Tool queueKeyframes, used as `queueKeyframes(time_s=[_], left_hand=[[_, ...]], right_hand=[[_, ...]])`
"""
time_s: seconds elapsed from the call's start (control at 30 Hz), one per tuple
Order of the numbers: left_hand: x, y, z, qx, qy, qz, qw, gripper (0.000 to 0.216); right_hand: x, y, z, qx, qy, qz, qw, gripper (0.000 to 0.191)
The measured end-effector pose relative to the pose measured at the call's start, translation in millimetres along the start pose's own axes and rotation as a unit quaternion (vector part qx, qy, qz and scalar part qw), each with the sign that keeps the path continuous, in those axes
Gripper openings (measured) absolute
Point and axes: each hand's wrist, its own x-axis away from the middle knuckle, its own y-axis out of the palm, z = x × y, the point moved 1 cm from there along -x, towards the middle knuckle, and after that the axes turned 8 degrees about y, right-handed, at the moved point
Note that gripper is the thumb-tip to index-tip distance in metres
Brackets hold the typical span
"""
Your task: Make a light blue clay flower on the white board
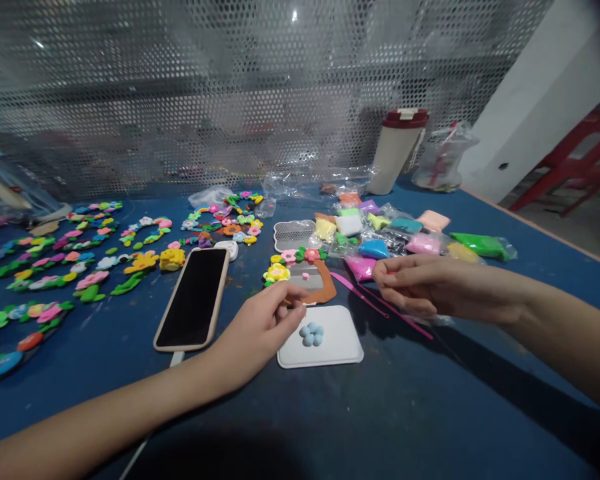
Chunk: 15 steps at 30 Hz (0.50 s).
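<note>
My left hand (263, 327) rests on the blue table, fingers pinched together at the near edge of a brown clay frame (320, 283) decorated with small clay flowers; what it pinches is too small to make out. Just below it lies a white tray (343, 350) carrying a light blue clay flower (311, 334). My right hand (420, 287) hovers to the right with fingers pressed together on a tiny pink bit of clay. Thin pink modelling tools (375, 300) lie under it.
A black phone (193, 307) with a cable lies left of my left hand. Several finished flower frames (60, 267) cover the left of the table. Bagged coloured clay (380, 233) is piled behind, with a red-lidded tumbler (397, 150) and a red chair (575, 163) at the right.
</note>
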Motion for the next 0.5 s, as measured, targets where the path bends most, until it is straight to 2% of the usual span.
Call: queueKeyframes(time_s=[0.1,0.17,0.27,0.33,0.5], left_hand=[[-5,-5,2,0.039,-0.001,-0.014,0.999,0.021],[-10,-8,5,0.061,0.006,-0.023,0.998,0.021],[-21,-13,14,0.077,0.018,-0.036,0.996,0.021],[-28,-15,20,0.084,0.032,-0.048,0.995,0.019],[-31,-13,28,0.132,0.02,-0.112,0.985,0.024]], right_hand=[[-5,-5,-5,0.006,-0.051,0.042,0.998,0.021],[-8,-5,-13,-0.053,-0.111,0.054,0.991,0.016],[-10,2,-26,-0.175,-0.211,0.051,0.96,0.006],[-9,10,-34,-0.208,-0.267,0.078,0.938,0.004],[-7,29,-36,-0.227,-0.317,0.152,0.908,0.007]])
